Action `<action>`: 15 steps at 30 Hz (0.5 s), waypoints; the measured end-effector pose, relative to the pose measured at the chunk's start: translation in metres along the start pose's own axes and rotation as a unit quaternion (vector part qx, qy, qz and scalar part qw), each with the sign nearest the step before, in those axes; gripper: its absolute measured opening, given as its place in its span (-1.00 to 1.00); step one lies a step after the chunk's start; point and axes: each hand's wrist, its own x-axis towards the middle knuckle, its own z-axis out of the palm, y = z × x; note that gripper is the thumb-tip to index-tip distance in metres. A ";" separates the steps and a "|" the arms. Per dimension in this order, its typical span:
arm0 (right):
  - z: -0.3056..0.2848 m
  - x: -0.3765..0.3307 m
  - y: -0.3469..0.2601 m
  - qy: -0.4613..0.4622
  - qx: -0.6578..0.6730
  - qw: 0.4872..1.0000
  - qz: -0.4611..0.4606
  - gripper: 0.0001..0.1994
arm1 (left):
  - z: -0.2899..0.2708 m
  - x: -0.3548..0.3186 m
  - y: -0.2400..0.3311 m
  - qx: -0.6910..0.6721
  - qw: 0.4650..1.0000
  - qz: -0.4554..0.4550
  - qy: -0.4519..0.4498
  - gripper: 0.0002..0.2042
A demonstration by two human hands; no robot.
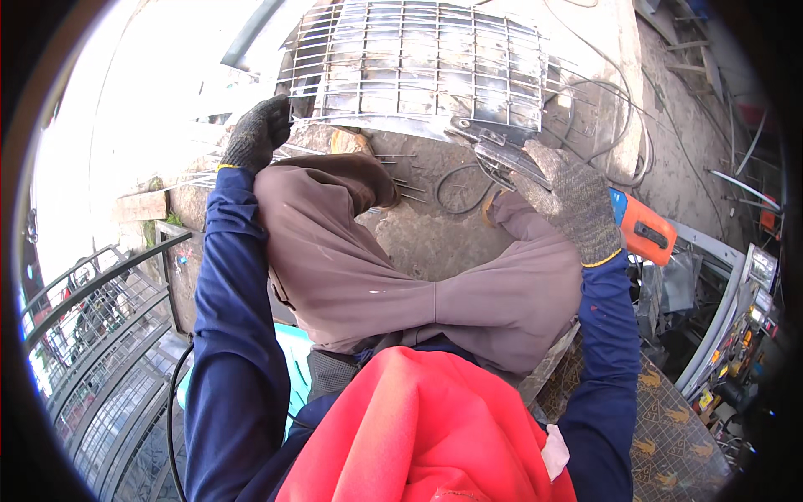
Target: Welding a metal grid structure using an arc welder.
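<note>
A grid of thin metal rods (401, 57) lies in front of me at the far side, over a pale, stained metal sheet. My left hand (258, 134), in a dark knit glove, is closed at the grid's near left corner; its fingertips are partly hidden. My right hand (572, 197), in a grey-brown knit glove, grips a dark, plier-like metal tool (507, 156). The tool's jaw end points left, at the near edge of the grid. Beside my right wrist lies an orange and blue power tool (642, 229), partly covered by the glove.
Looped cables (640, 151) run over the ground at right. Below the grid, several thin rods (406, 186) stick out near my shoe. A dark metal railing (109, 289) stands at left. Scrap and tools (740, 351) crowd the right side. I sit by a turquoise plastic surface (294, 368).
</note>
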 end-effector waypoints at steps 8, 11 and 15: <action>0.002 0.002 -0.001 0.002 -0.021 1.000 -0.013 -0.49 | -0.009 0.004 0.000 -0.003 1.000 -0.001 -0.029 -0.87; 0.000 0.003 -0.003 -0.011 -0.011 1.000 0.006 -0.47 | 0.003 -0.002 0.001 0.003 1.000 -0.001 0.002 -0.87; 0.007 -0.002 0.005 -0.028 -0.029 0.999 0.002 -0.48 | 0.011 -0.008 0.004 -0.004 0.999 0.009 0.034 -0.87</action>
